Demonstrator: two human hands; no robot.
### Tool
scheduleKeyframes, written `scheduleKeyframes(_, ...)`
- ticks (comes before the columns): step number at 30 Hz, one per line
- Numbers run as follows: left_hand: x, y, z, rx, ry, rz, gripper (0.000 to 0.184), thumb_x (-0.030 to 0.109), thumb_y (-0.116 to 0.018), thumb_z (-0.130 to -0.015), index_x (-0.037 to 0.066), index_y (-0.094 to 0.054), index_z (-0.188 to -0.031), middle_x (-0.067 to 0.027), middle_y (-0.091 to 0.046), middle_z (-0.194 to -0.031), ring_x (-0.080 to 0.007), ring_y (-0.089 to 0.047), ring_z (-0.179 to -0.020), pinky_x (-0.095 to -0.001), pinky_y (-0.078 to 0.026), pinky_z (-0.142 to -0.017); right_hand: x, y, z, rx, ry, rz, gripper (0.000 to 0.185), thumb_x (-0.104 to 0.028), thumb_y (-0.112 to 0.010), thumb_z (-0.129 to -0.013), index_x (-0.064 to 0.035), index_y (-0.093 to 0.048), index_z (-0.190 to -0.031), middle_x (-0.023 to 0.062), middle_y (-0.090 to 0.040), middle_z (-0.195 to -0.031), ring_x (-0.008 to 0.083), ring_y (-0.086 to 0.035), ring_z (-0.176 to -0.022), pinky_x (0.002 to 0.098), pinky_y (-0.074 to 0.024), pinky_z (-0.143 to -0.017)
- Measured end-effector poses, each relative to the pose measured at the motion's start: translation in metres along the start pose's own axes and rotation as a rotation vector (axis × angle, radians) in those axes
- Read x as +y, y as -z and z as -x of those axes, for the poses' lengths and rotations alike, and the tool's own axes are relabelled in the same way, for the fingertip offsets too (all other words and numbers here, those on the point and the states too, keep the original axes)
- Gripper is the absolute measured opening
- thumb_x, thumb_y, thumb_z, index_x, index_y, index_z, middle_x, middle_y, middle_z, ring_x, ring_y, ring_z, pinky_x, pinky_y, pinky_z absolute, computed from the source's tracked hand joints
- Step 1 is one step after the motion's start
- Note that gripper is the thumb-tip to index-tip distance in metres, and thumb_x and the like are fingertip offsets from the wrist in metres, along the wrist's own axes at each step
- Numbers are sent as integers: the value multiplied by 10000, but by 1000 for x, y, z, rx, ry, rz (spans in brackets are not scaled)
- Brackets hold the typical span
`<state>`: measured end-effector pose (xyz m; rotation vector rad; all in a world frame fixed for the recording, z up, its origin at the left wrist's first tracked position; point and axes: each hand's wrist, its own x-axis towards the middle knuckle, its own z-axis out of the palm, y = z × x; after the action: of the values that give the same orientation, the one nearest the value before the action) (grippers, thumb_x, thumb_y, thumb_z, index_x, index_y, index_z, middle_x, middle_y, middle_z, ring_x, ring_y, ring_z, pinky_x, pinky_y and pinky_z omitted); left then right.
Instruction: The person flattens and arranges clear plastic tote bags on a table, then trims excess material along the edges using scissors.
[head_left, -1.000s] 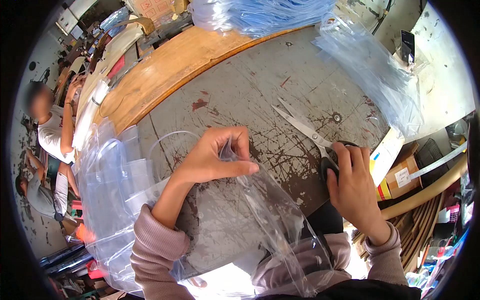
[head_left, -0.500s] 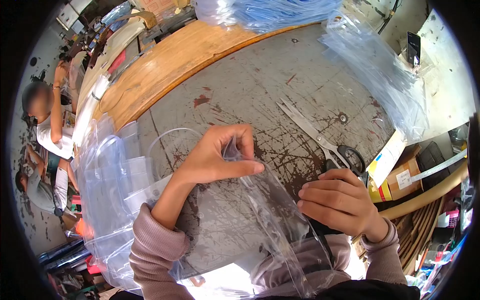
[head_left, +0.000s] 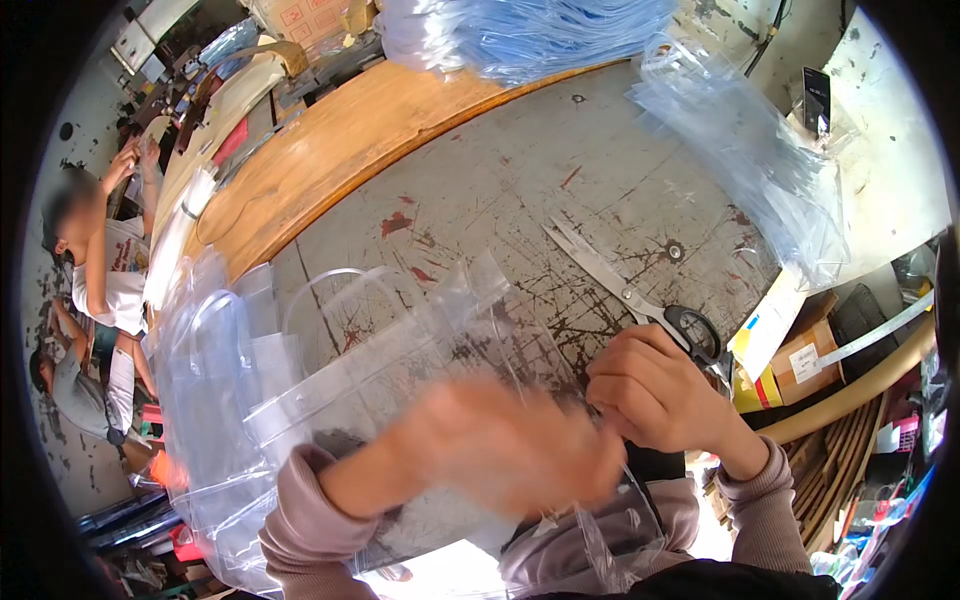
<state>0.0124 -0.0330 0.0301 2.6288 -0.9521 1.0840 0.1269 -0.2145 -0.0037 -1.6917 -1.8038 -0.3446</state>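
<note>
A clear plastic bag [head_left: 410, 345] with a looped handle lies over the grey worktable in front of me, its lower part reaching toward my lap. My left hand [head_left: 510, 445] is smeared by motion above the bag, and its fingers cannot be made out. Close to its right, my right hand [head_left: 655, 385] has its fingers curled together at the bag's right edge; what they pinch is too small to tell. Just beyond my right hand, scissors [head_left: 628, 293] with black handles rest on the table, blades slightly apart.
More clear bags [head_left: 210, 390] lie at the left. A blue-tinted stack [head_left: 540, 35] stands at the far edge, with another pile [head_left: 750, 160] at the right. A phone [head_left: 816, 100] leans behind it. Two people [head_left: 110, 270] are at the far left.
My right hand has let go of the scissors and moved to the bag. My left hand has moved down and right, from the bag's upper part toward my right hand.
</note>
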Motion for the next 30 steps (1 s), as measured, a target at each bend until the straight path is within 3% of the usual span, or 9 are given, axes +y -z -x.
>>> scheduleKeyframes(2, 20, -10, -6, -45, -236, -116, 183, 229, -619, -723, 120, -631, -869, 44, -477, -759, -99, -477, -714, -209, -329, -553, 1, 1, -2, -23, -26, -127, 226, -93, -594, -671, 5, -552, -870, 86, -562, -847, 235, -584, -789, 349, -458, -744)
scheduleKeyframes(4, 26, -24, -4, -257, -104, 39, 105, 217, -541, -741, 115, -553, -765, 42, -494, -713, -96, -476, -661, -212, -334, -543, 3, 1, -1, -48, -25, -113, 233, -93, -592, -665, 4, -551, -874, 83, -560, -840, 236, -587, -793, 343, -457, -739)
scheduleKeyframes(7, 28, -31, 8, -408, -51, 72, 146, 208, -570, -690, 139, -596, -816, 58, -482, -741, -78, -486, -684, -212, -347, -516, 4, 0, -1, -77, -26, -108, 236, -90, -583, -658, 3, -547, -872, 84, -554, -827, 239, -587, -785, 335, -456, -721)
scheduleKeyframes(14, 24, -43, 17, -296, -115, 223, 153, 169, -570, -709, 125, -594, -854, 52, -484, -748, -65, -497, -641, -197, -370, -502, 18, -11, -29, -45, -2, -1, 183, -79, -571, -663, 0, -524, -821, 118, -544, -810, 259, -571, -726, 361, -445, -625)
scheduleKeyframes(15, 26, -43, 17, -287, -149, 263, 143, 166, -579, -707, 124, -590, -843, 53, -476, -736, -58, -493, -628, -194, -360, -492, 29, -11, -41, -19, 0, 320, 175, -62, -567, -689, 17, -515, -837, 143, -546, -802, 292, -575, -725, 379, -443, -610)
scheduleKeyframes(17, 31, -43, 19, -284, -188, 313, 135, 163, -587, -704, 123, -586, -833, 55, -467, -725, -52, -488, -616, -191, -350, -481, 71, 6, -82, 136, -53, 427, 156, -44, -550, -747, 44, -489, -861, 191, -547, -792, 360, -570, -722, 413, -445, -592)
scheduleKeyframes(23, 31, -39, 16, -190, -207, 279, 86, 130, -592, -728, 111, -590, -812, 52, -435, -691, -45, -472, -642, -192, -324, -488, 49, 23, -117, 236, -52, 76, 139, -62, -559, -802, 7, -458, -868, 199, -543, -776, 395, -548, -703, 431, -450, -612)
scheduleKeyframes(25, 31, -40, 15, -152, -240, 225, 82, 130, -570, -738, 107, -594, -812, 48, -438, -695, -43, -481, -670, -193, -344, -517, 36, 37, -91, 210, -178, 309, 89, -13, -563, -818, -25, -476, -835, 121, -489, -760, 312, -519, -713, 379, -413, -630)
scheduleKeyframes(30, 35, -41, 14, -131, -377, 124, 137, 162, -510, -766, 89, -608, -828, 29, -471, -731, -53, -506, -746, -211, -409, -622, 21, 55, -22, 141, -475, 831, 225, 3, -674, -722, -18, -519, -884, 127, -527, -822, 325, -523, -755, 355, -434, -691)
